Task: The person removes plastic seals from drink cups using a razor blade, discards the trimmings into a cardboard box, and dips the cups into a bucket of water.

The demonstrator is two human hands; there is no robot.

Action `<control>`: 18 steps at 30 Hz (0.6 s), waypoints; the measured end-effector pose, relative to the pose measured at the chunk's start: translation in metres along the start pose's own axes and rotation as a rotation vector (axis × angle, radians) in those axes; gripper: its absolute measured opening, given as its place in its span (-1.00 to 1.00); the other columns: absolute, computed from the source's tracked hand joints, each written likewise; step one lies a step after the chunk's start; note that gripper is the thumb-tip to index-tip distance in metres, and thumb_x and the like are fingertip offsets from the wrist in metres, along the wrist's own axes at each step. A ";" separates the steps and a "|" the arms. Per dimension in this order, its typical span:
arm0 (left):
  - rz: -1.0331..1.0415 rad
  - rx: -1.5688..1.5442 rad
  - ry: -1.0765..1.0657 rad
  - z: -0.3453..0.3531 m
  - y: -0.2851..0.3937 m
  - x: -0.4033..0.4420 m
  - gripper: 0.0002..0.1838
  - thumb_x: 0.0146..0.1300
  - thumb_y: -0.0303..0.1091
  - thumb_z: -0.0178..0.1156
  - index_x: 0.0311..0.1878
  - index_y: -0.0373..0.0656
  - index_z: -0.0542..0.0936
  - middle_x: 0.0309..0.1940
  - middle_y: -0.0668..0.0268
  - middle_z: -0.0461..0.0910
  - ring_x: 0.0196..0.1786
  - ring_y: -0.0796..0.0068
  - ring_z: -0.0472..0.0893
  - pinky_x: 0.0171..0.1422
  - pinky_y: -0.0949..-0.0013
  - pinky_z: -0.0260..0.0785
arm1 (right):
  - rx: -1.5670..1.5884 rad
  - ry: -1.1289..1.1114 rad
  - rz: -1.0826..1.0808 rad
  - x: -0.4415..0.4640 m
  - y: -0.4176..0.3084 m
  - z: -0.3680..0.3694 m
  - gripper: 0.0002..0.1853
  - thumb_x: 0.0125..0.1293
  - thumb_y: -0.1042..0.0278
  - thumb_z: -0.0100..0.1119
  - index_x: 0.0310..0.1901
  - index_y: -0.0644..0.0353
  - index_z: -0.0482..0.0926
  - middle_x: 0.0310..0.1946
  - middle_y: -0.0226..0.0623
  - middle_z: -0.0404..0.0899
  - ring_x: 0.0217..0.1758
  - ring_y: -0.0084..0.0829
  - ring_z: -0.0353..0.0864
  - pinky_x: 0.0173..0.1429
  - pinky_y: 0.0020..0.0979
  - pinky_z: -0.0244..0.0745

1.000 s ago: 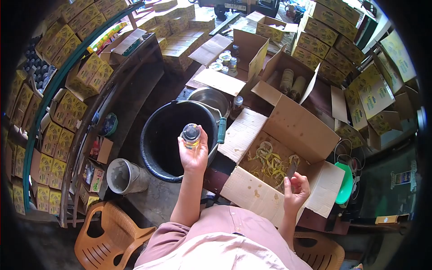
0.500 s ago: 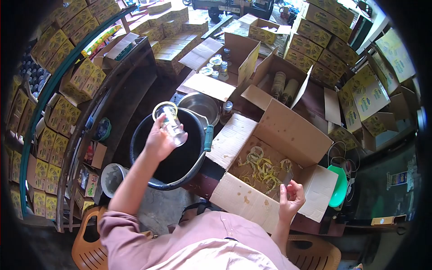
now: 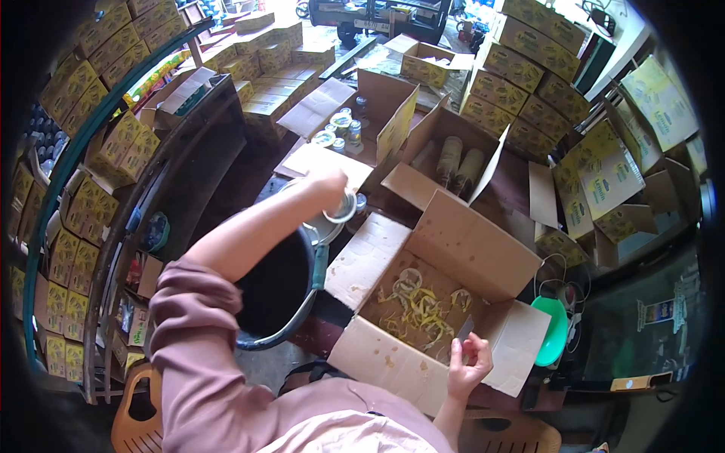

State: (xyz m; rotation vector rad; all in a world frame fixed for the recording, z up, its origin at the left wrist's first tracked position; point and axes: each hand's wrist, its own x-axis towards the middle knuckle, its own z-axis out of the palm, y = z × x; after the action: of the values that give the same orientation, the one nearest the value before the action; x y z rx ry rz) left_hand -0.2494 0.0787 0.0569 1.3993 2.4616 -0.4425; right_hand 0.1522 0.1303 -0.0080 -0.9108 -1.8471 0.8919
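Observation:
My left hand is wrapped round a clear glass jar with a pale ring at its end. It is over the metal basin, beside the dark bucket; the jar partly hides a second jar standing there. My right hand hovers at the near right edge of an open cardboard box, thumb and fingers pinched together. A small greyish sliver shows by its fingertips; I cannot make out what it is. Yellow strips lie loose in the box.
Behind the basin an open carton holds several lidded jars. Another carton has stacked cylinders in it. A green bowl lies at the right. Shelves of yellow cartons line the left; a carton stack rises behind.
My left hand has carried the jar from above the bucket forward and right to the basin, tilting it over. My right hand keeps its pinch by the box. The whole view has shifted slightly.

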 end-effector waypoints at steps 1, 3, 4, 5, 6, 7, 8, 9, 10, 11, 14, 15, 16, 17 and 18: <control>-0.002 0.133 -0.104 0.009 0.014 0.028 -0.48 -0.36 -0.17 0.45 -0.23 -0.16 0.60 -0.32 0.15 0.60 -0.20 0.27 0.60 -0.17 0.28 0.47 | -0.019 -0.003 -0.002 0.001 -0.003 0.001 -0.78 -0.06 0.64 0.23 -0.30 0.24 0.55 -0.52 -0.38 0.41 -0.51 -0.60 0.43 -0.43 -0.61 0.34; 0.007 0.393 -0.119 0.021 0.042 0.061 -0.56 -0.27 -0.20 0.42 -0.23 -0.12 0.63 -0.28 0.26 0.61 -0.17 0.31 0.60 -0.20 0.18 0.49 | -0.035 -0.010 0.000 0.004 -0.007 0.004 -0.80 -0.05 0.64 0.22 -0.32 0.25 0.55 -0.53 -0.36 0.43 -0.52 -0.58 0.45 -0.44 -0.58 0.37; 0.001 0.500 -0.084 0.031 0.050 0.077 -0.58 -0.24 -0.21 0.40 -0.22 -0.11 0.63 -0.27 0.29 0.62 -0.16 0.31 0.60 -0.22 0.15 0.49 | -0.051 -0.006 -0.003 0.003 -0.004 0.004 -0.80 -0.06 0.64 0.22 -0.33 0.25 0.56 -0.55 -0.35 0.43 -0.53 -0.56 0.46 -0.45 -0.56 0.38; 0.022 0.542 -0.090 0.033 0.056 0.086 -0.60 -0.22 -0.23 0.39 -0.22 -0.11 0.63 -0.24 0.29 0.61 -0.16 0.30 0.60 -0.23 0.12 0.50 | -0.044 -0.001 -0.003 0.001 -0.001 0.005 -0.79 -0.07 0.65 0.23 -0.32 0.25 0.56 -0.56 -0.35 0.44 -0.54 -0.55 0.46 -0.44 -0.55 0.38; 0.047 0.585 -0.100 0.035 0.060 0.096 -0.62 -0.20 -0.24 0.38 -0.22 -0.11 0.63 -0.22 0.30 0.61 -0.15 0.28 0.60 -0.24 0.10 0.50 | -0.040 0.005 0.001 -0.001 0.003 0.006 -0.79 -0.07 0.65 0.24 -0.32 0.25 0.56 -0.57 -0.34 0.44 -0.54 -0.54 0.46 -0.44 -0.54 0.38; 0.037 0.587 -0.174 0.041 0.061 0.112 -0.56 -0.17 -0.23 0.39 -0.15 -0.16 0.60 -0.18 0.24 0.58 -0.17 0.24 0.59 -0.27 0.13 0.50 | -0.071 0.006 0.004 -0.003 0.007 0.006 -0.78 -0.09 0.65 0.25 -0.32 0.25 0.57 -0.57 -0.33 0.45 -0.56 -0.52 0.47 -0.42 -0.53 0.38; 0.042 0.588 -0.188 0.040 0.061 0.117 -0.57 -0.19 -0.24 0.39 -0.17 -0.14 0.61 -0.19 0.25 0.59 -0.17 0.26 0.59 -0.28 0.13 0.50 | -0.082 -0.006 0.013 -0.002 0.008 0.006 -0.79 -0.07 0.66 0.24 -0.32 0.28 0.55 -0.55 -0.34 0.43 -0.53 -0.54 0.45 -0.41 -0.55 0.39; 0.048 0.588 -0.206 0.041 0.061 0.119 -0.58 -0.21 -0.25 0.40 -0.19 -0.12 0.62 -0.19 0.27 0.59 -0.18 0.27 0.60 -0.28 0.14 0.51 | -0.094 -0.023 0.026 -0.004 0.009 0.005 -0.80 -0.06 0.66 0.23 -0.32 0.31 0.53 -0.53 -0.35 0.42 -0.51 -0.57 0.43 -0.39 -0.57 0.39; 0.054 0.588 -0.228 0.041 0.062 0.120 -0.59 -0.24 -0.27 0.41 -0.20 -0.10 0.63 -0.20 0.28 0.60 -0.18 0.29 0.61 -0.28 0.15 0.52 | -0.106 -0.042 0.041 -0.006 0.009 0.004 -0.80 -0.05 0.67 0.22 -0.32 0.33 0.52 -0.50 -0.36 0.40 -0.48 -0.59 0.41 -0.38 -0.60 0.39; 0.094 0.618 -0.275 0.034 0.063 0.119 -0.53 -0.28 -0.24 0.44 -0.19 -0.09 0.62 -0.19 0.29 0.60 -0.19 0.30 0.61 -0.30 0.15 0.52 | -0.095 0.010 0.064 -0.008 0.012 0.006 -0.79 -0.09 0.65 0.24 -0.34 0.26 0.57 -0.56 -0.32 0.47 -0.57 -0.52 0.49 -0.42 -0.53 0.37; 0.121 0.559 -0.211 0.031 0.057 0.130 -0.51 -0.37 -0.17 0.48 -0.25 -0.09 0.65 -0.28 0.32 0.62 -0.22 0.35 0.62 -0.28 0.19 0.52 | -0.116 0.004 0.069 -0.009 0.014 0.006 -0.79 -0.09 0.65 0.23 -0.33 0.28 0.57 -0.56 -0.32 0.46 -0.57 -0.52 0.49 -0.42 -0.54 0.37; 0.125 0.533 -0.217 0.030 0.054 0.130 -0.51 -0.37 -0.16 0.48 -0.26 -0.09 0.65 -0.29 0.32 0.62 -0.23 0.36 0.62 -0.28 0.20 0.52 | -0.106 0.006 0.078 -0.009 0.015 0.007 -0.79 -0.08 0.66 0.23 -0.33 0.28 0.56 -0.56 -0.31 0.46 -0.56 -0.52 0.49 -0.42 -0.54 0.37; 0.146 0.515 -0.225 0.026 0.051 0.134 -0.52 -0.38 -0.15 0.48 -0.27 -0.10 0.65 -0.30 0.32 0.62 -0.23 0.36 0.62 -0.28 0.21 0.52 | -0.097 0.009 0.085 -0.008 0.015 0.008 -0.79 -0.08 0.66 0.23 -0.33 0.29 0.56 -0.56 -0.31 0.46 -0.56 -0.52 0.49 -0.42 -0.54 0.37; 0.160 0.493 -0.234 0.026 0.049 0.137 -0.52 -0.39 -0.15 0.49 -0.28 -0.10 0.66 -0.31 0.32 0.62 -0.24 0.37 0.62 -0.28 0.21 0.52 | -0.089 0.011 0.093 -0.007 0.015 0.008 -0.79 -0.08 0.66 0.23 -0.33 0.30 0.56 -0.56 -0.31 0.45 -0.56 -0.53 0.49 -0.42 -0.54 0.37; 0.170 0.473 -0.247 0.028 0.048 0.140 -0.52 -0.40 -0.14 0.49 -0.29 -0.10 0.66 -0.33 0.32 0.63 -0.24 0.38 0.62 -0.28 0.22 0.52 | -0.091 0.014 0.095 -0.005 0.015 0.009 -0.80 -0.07 0.66 0.23 -0.33 0.31 0.56 -0.56 -0.31 0.45 -0.55 -0.53 0.49 -0.42 -0.54 0.38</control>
State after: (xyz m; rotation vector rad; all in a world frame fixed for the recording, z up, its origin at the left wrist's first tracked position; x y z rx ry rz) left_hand -0.2748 0.1999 -0.0277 1.5914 2.0984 -1.1385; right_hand 0.1492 0.1307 -0.0259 -1.0659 -1.8577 0.8618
